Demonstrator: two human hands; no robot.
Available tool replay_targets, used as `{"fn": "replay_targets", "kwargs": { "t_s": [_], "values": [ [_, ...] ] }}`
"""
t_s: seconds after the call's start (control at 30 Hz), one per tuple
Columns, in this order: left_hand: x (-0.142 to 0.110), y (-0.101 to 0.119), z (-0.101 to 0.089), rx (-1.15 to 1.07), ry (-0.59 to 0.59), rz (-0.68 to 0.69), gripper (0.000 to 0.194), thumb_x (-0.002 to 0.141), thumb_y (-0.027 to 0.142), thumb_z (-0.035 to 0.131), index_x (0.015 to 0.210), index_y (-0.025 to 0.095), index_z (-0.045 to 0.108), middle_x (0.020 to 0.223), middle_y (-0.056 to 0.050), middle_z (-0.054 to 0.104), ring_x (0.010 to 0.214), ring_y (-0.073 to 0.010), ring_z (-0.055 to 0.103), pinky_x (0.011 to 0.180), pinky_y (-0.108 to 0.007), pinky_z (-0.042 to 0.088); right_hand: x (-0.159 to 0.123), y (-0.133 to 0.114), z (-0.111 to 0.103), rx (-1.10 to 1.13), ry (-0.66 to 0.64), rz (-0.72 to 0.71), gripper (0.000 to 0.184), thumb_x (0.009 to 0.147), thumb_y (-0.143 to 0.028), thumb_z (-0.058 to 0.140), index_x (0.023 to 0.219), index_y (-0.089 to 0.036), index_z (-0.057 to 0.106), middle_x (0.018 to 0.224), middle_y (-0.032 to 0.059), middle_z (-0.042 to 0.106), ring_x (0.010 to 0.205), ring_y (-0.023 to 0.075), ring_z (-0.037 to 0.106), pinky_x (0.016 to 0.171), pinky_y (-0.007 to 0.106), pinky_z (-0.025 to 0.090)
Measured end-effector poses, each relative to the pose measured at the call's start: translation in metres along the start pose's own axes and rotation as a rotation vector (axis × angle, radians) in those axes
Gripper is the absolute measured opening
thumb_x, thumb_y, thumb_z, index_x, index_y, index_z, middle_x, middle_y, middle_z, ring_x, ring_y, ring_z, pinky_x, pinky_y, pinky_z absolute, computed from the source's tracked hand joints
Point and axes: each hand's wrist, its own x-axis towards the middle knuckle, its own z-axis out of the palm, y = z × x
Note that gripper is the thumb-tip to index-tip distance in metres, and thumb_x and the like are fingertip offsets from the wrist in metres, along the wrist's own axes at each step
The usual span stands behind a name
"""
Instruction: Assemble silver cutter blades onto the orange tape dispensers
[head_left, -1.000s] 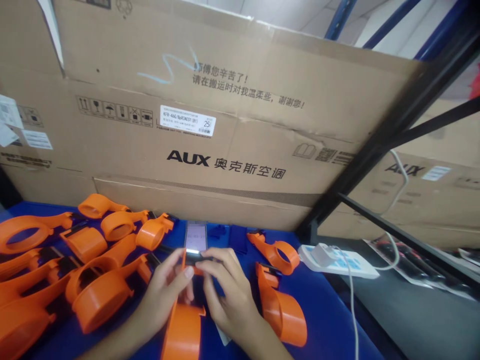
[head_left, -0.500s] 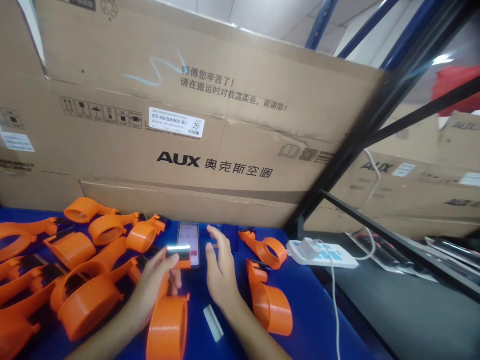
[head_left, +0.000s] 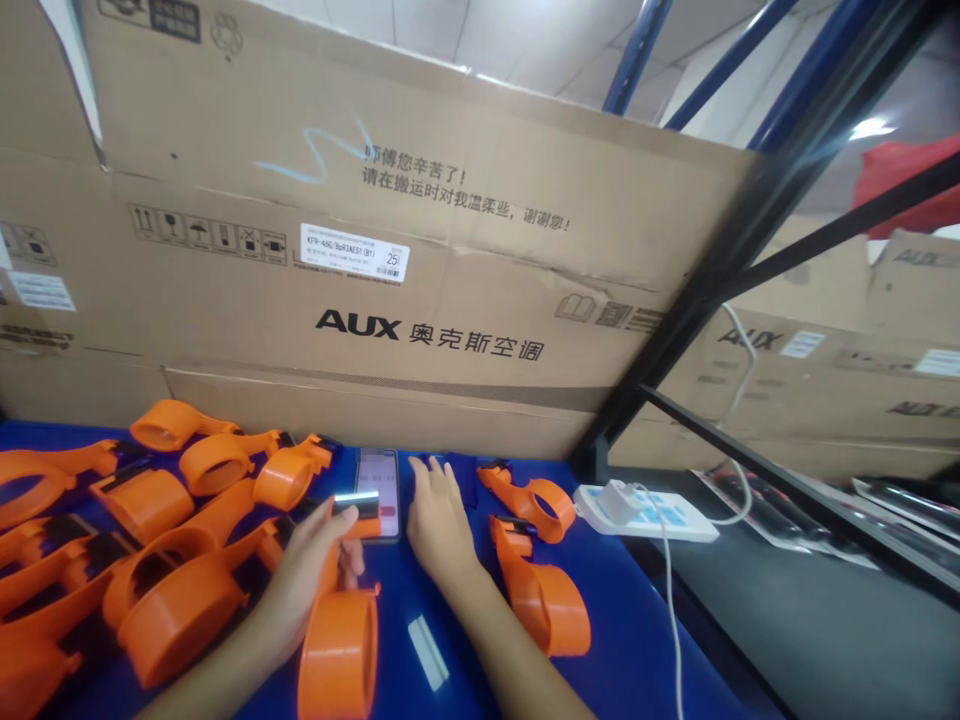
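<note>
My left hand (head_left: pixel 300 580) is closed around the handle of an orange tape dispenser (head_left: pixel 337 655), with its ring hanging toward me. A black part with a toothed metal strip sits at the dispenser's upper end, by my thumb. My right hand (head_left: pixel 441 525) is over the blue cloth to the right of a phone (head_left: pixel 381 480). Its fingers stretch forward, slightly apart, and nothing shows in them. A dark blue item (head_left: pixel 463 482) lies just beyond those fingers, partly hidden. Between my forearms, a small pale strip (head_left: pixel 428 652) rests on the cloth.
Several orange tape dispensers (head_left: pixel 176 610) crowd the left side. Two more, an upper one (head_left: pixel 551 510) and a lower one (head_left: pixel 559 610), lie to the right. A white power strip (head_left: pixel 667 512) with a cable stands beside a black rack post. A large cardboard box (head_left: pixel 450 390) walls off the back.
My right hand has turned from palm facing left to back upward, its fingers now reaching forward. The left hand keeps its hold on the tape dispenser.
</note>
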Motion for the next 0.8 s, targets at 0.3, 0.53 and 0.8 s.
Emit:
{"fn": "replay_targets", "kwargs": {
  "t_s": [0.3, 0.53, 0.8],
  "values": [
    [-0.01, 0.009, 0.007, 0.007, -0.001, -0.004, 0.039, 0.087, 0.053, 0.071, 0.075, 0.02, 0.056, 0.056, 0.001, 0.065, 0.042, -0.0099, 0.054, 0.045, -0.021, 0.042, -0.011, 0.002, -0.015, 0.079, 0.012, 0.009, 0.031, 0.087, -0.007, 0.053, 0.109, -0.013, 0.073, 0.11, 0.0171, 0.074, 0.118, 0.0342, 0.06, 0.106, 0.049, 0.042],
    [-0.005, 0.007, 0.005, -0.003, 0.006, -0.003, 0.039, 0.086, 0.054, 0.072, 0.075, 0.019, 0.058, 0.055, 0.001, 0.065, 0.04, -0.0106, 0.053, 0.043, -0.021, 0.042, -0.013, -0.001, -0.035, 0.367, 0.17, 0.087, 0.02, 0.099, -0.025, 0.051, 0.099, -0.017, 0.069, 0.089, 0.0106, 0.074, 0.089, 0.0259, 0.067, 0.084, 0.04, 0.052],
    [-0.013, 0.007, 0.005, -0.061, -0.044, 0.012, 0.034, 0.085, 0.048, 0.077, 0.088, 0.019, 0.06, 0.061, 0.002, 0.065, 0.047, -0.0109, 0.056, 0.048, -0.022, 0.046, -0.025, -0.024, -0.042, 0.812, 0.225, 0.102, 0.026, 0.104, -0.042, 0.051, 0.101, -0.019, 0.063, 0.073, 0.0, 0.069, 0.062, 0.0154, 0.066, 0.056, 0.025, 0.053]
  ]
}}
